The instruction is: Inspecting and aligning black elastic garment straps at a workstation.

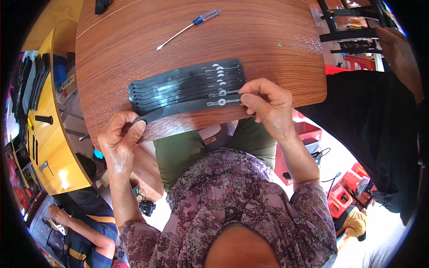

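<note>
A row of several black straps (187,82) lies side by side on the brown wooden table (250,40). The nearest black strap (183,108) is stretched between my two hands along the table's near edge. My left hand (119,139) pinches its left end at the table edge. My right hand (268,105) pinches its right end, where white print shows. Both hands rest at the edge of the table, above my lap.
A screwdriver (187,27) with a blue and clear handle lies farther back on the table. A yellow bench (49,134) with black parts stands at the left. A person in black (375,129) stands at the right. Another person sits low at the left (85,232).
</note>
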Demonstrator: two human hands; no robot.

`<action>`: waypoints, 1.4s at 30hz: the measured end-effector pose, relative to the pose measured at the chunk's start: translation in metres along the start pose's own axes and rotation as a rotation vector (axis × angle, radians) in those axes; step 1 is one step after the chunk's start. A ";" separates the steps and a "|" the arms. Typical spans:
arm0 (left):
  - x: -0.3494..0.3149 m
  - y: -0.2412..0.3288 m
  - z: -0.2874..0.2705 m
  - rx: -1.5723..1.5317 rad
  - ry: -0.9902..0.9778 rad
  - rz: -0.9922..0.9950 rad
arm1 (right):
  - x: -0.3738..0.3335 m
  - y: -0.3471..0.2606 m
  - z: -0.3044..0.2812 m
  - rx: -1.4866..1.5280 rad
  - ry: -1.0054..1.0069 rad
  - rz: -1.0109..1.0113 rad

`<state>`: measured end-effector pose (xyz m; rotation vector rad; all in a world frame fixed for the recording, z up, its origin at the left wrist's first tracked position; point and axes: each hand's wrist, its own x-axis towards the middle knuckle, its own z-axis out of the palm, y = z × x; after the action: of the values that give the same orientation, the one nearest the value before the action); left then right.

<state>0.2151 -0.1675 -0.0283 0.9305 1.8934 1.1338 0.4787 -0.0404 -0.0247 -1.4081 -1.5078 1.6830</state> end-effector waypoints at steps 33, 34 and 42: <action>0.006 0.003 0.000 -0.014 -0.054 -0.101 | 0.002 -0.001 0.003 -0.190 0.087 -0.076; 0.006 0.003 -0.001 -0.020 -0.046 -0.111 | 0.002 -0.001 0.003 -0.193 0.091 -0.084; 0.002 0.004 0.000 -0.020 -0.013 -0.096 | -0.001 -0.001 0.005 -0.104 0.066 -0.036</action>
<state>0.2145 -0.1640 -0.0249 0.8253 1.8917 1.0853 0.4739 -0.0433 -0.0237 -1.4655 -1.5942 1.5416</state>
